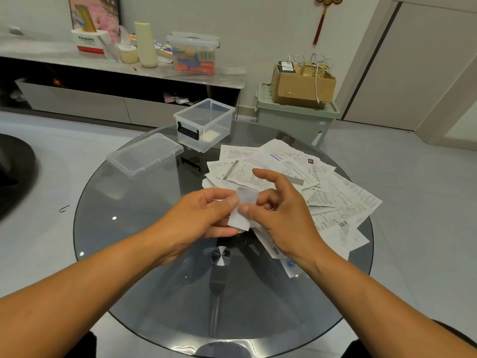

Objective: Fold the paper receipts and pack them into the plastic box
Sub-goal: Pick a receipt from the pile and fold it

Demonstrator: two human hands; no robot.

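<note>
Receipt [242,206] sits at frame centre, pinched between left hand [206,215] and right hand [278,215] above the table [144,254]. Step in hand: folding, apparently. Next move calls for carrying it to the open box [206,125], upper centre; pile [322,182] remains.

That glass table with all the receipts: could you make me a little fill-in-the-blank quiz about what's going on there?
1. Both hands, the left hand and the right hand, hold one small folded ____.
2. The clear plastic box stands open, and its lid lies on the ____ beside it.
3. The loose receipts are heaped on the person's ____ side of the box.

Missing words: receipt; table; right
</note>
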